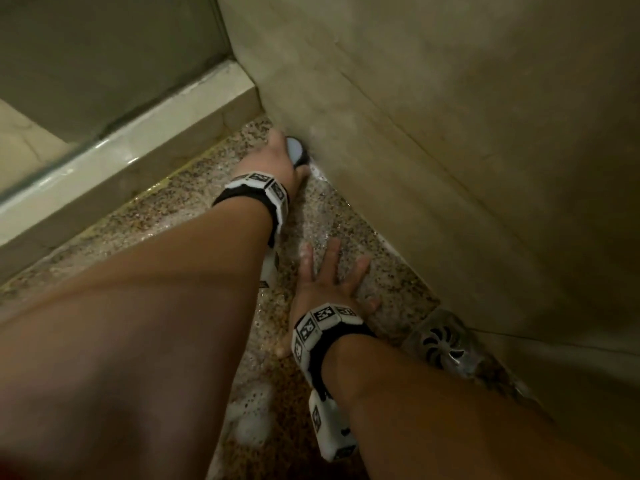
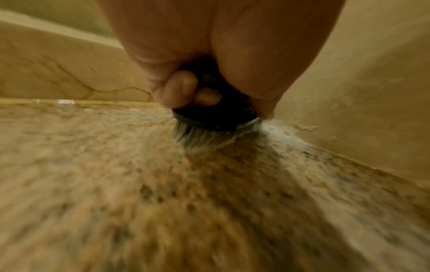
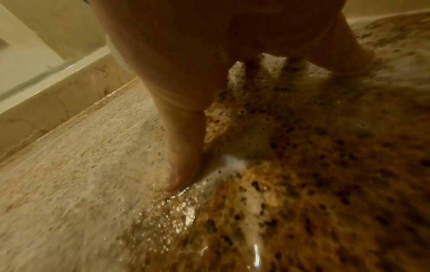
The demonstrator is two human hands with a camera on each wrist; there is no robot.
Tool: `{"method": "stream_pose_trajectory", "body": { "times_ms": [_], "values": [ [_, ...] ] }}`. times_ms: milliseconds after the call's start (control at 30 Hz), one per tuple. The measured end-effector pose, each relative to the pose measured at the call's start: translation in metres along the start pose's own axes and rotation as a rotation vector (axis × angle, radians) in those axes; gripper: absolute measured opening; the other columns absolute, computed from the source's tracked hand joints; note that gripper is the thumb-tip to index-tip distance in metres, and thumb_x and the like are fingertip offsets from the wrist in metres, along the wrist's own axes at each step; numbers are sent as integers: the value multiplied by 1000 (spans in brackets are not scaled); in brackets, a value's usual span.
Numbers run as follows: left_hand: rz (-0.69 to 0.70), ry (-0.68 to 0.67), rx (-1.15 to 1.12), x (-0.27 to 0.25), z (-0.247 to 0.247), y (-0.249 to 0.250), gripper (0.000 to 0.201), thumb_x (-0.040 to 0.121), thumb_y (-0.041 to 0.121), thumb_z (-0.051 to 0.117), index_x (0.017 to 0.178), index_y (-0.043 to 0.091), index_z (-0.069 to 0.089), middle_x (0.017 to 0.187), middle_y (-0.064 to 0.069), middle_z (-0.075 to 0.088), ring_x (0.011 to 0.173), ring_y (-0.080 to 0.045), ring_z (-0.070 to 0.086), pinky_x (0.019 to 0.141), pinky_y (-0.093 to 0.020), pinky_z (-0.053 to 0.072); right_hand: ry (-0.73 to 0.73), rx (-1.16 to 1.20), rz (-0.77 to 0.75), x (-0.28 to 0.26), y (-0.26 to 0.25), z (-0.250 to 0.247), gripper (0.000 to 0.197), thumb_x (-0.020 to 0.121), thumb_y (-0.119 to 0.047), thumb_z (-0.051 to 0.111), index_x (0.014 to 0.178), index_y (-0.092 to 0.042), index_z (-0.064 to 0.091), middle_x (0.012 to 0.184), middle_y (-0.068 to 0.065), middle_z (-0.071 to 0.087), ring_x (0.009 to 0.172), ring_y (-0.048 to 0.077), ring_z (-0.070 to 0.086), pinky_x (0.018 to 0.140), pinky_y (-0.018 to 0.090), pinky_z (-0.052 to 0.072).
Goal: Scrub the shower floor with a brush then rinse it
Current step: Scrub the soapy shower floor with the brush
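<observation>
The left hand (image 1: 277, 157) is clamped around a round black brush (image 2: 216, 117), bristles pressed on the speckled shower floor (image 1: 194, 209) against the wall (image 1: 415, 133), toward 12 o'clock. The right hand (image 1: 329, 282) lies flat with fingers apart on the soapy floor, a metal drain (image 1: 443, 344) at its 4 o'clock. No writing is readable; the wristbands (image 1: 325, 323) carry only black-and-white marker squares.

Left hand (image 2: 209, 55) grips brush (image 2: 216, 117), bristles on speckled floor (image 2: 163, 202).

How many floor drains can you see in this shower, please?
1: a round metal drain grate with curved slots, set in the speckled stone floor against the beige wall, beside the right hand. Arms may hide others.
</observation>
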State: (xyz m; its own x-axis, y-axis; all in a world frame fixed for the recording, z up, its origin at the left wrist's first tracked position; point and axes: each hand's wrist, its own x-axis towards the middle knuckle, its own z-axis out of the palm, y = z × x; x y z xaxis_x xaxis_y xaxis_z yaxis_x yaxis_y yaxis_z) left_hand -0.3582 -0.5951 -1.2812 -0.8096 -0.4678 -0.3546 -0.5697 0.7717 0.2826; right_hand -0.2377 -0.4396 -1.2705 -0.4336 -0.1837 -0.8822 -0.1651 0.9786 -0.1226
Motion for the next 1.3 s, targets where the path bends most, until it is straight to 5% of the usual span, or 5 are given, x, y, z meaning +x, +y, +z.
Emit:
{"method": "stream_pose_trajectory", "body": {
  "times_ms": [300,633,900,1067,1300],
  "values": [
    [-299,62,-219,15,-27,-39,78,97,49,61,152,12,21,139,-23,54,117,-44,58,78,-47,42,76,-26,6,7,-1,9,132,85,-25,78,142,-41,-40,136,3,-64,125,59,-47,96,87,-4],
    [-551,109,-308,-117,-30,-179,82,101,45,59,156,6,13,151,-20,44,130,-41,50,93,-46,42,193,-301,76,-14,-10,8,131,84,-43,76,148,-26,-37,156,21,-39,140,64,-18,108,79,16],
    [-743,136,-422,-242,-16,-283,78,99,46,61,154,10,20,153,-20,42,131,-43,49,100,-49,43,184,-437,127,-10,-20,10,187,7,-89,72,151,-32,-33,158,15,-37,149,52,-6,113,68,25],
    [-889,173,-421,-334,-5,-355,83,101,46,58,160,12,11,160,-18,34,137,-43,45,104,-50,42,324,-412,85,-37,-22,26,134,73,-61,82,157,-28,-17,165,11,-22,153,40,-4,120,58,19],
    [-829,184,-428,-384,10,-356,86,101,43,59,160,6,7,154,-25,39,132,-42,49,104,-49,41,367,-403,81,-65,13,89,91,91,-56,64,160,-33,10,168,2,-7,153,35,6,119,55,23]
  ]
}}
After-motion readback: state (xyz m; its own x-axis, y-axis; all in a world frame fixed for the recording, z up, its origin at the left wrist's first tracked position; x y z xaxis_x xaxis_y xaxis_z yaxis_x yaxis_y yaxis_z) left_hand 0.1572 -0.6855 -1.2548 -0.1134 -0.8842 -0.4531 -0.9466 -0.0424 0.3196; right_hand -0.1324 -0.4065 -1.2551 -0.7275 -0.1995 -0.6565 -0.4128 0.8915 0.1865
